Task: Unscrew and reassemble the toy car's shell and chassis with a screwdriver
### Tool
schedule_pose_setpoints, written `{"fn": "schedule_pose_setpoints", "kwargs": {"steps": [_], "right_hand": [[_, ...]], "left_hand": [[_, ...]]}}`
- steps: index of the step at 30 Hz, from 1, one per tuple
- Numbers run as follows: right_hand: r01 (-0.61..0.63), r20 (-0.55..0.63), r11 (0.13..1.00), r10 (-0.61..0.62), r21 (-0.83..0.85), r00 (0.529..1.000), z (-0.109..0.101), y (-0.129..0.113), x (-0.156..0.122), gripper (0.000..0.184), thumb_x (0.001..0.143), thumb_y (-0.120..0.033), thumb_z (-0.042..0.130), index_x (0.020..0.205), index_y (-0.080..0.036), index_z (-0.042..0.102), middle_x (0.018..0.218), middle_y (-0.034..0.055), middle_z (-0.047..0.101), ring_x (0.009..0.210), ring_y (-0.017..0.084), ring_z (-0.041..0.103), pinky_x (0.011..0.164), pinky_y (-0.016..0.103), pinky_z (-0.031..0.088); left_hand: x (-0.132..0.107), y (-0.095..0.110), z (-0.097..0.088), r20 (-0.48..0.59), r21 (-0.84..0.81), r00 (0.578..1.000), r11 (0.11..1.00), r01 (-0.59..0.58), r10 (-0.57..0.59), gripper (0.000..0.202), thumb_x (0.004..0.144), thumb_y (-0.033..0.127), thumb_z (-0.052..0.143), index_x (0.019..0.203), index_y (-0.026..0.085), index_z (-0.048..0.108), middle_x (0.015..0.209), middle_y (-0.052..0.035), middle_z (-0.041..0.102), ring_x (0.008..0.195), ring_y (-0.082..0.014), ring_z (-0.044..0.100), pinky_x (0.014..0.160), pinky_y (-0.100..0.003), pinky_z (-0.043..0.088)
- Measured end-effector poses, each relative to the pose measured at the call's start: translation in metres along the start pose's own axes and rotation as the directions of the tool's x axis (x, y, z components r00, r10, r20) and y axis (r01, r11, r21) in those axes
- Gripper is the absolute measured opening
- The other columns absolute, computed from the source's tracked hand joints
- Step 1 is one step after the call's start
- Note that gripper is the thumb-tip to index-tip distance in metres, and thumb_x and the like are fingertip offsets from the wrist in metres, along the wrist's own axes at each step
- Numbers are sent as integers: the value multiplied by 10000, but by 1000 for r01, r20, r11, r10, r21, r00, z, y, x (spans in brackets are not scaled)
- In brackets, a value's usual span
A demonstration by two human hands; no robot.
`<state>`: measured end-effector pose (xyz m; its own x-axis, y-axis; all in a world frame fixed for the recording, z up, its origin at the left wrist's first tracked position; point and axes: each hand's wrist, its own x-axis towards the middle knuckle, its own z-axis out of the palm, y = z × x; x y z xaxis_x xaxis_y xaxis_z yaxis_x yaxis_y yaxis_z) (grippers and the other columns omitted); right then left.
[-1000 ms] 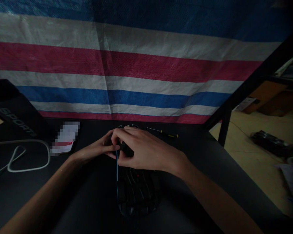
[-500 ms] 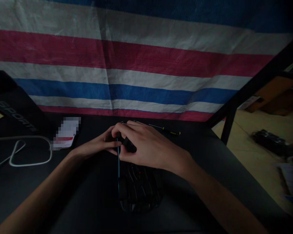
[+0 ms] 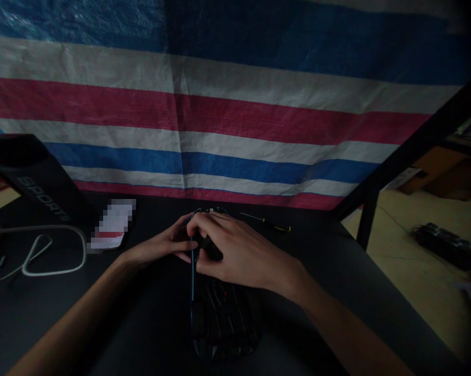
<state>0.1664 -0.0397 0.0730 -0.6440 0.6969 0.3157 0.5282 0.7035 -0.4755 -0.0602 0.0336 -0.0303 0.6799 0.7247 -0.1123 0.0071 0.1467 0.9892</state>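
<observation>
A black toy car with a thin blue edge along its left side lies on the dark table, its near end toward me. My left hand grips the far left part of the car, thumb pointing right. Over the far end arches my right hand, its thumb and forefinger closed around a dark part too dim to make out. The fingertips of both hands nearly meet there and hide much of that end. A small red dot shows on the car's top.
Behind the hands lies a screwdriver with a black and yellow handle. A phone, a white cable and a dark box lettered SPORTS are at left. A striped sheet hangs behind the table; a black frame post stands right.
The view has tilted up slightly, so everything sits lower in the picture. Both hands keep nearly the same hold on the car.
</observation>
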Motion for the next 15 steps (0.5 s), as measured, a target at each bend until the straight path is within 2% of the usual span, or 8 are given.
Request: {"fn": "schedule_pose_setpoints", "kwargs": {"steps": [3, 6, 8, 12, 15], "right_hand": [[-44, 1, 998, 44, -55, 999, 1, 1, 2, 117, 967, -264, 562, 1078, -235, 585, 1011, 14, 686, 928, 170, 637, 843, 317, 459], [-87, 39, 995, 89, -40, 995, 1, 6, 2, 135, 1028, -322, 494, 1052, -238, 597, 894, -6, 677, 765, 145, 622, 730, 296, 449], [-71, 44, 997, 71, 0, 997, 1, 9, 2, 106, 1010, -277, 515, 1083, -235, 580, 947, 3, 674, 805, 142, 620, 760, 291, 459], [-8, -2, 1000, 8, 8, 1000, 1, 10, 0, 201, 910, -174, 581, 1101, -221, 540, 1069, 36, 656, 971, 160, 603, 894, 308, 458], [8, -15, 999, -9, -31, 1000, 3, 7, 0, 186, 896, -193, 604, 1070, -226, 546, 1059, 32, 660, 998, 172, 601, 907, 314, 450]], "left_hand": [[-1, -3, -3, -21, 1, 1000, 1000, 11, -11, 846, 841, 219, 796, 1548, 322, 344, 1402, -120, 555, 1226, -319, 606, 840, -362, 600], [0, -6, -6, 0, 4, 1000, 1000, 23, -23, 849, 862, 218, 768, 1563, 337, 305, 1429, -125, 535, 1234, -309, 608, 859, -383, 596], [1, -7, -7, 4, 10, 1000, 1000, 27, -27, 822, 873, 219, 762, 1553, 335, 315, 1417, -122, 543, 1230, -302, 613, 853, -369, 597], [3, -6, -5, 11, 38, 1000, 999, 14, -14, 589, 872, 254, 772, 1399, 246, 509, 1214, -103, 634, 1159, -301, 642, 795, -323, 603], [2, -5, -3, 8, 52, 1000, 999, -8, 8, 503, 846, 268, 792, 1303, 232, 583, 1151, -84, 644, 1095, -284, 660, 795, -335, 608]]}}
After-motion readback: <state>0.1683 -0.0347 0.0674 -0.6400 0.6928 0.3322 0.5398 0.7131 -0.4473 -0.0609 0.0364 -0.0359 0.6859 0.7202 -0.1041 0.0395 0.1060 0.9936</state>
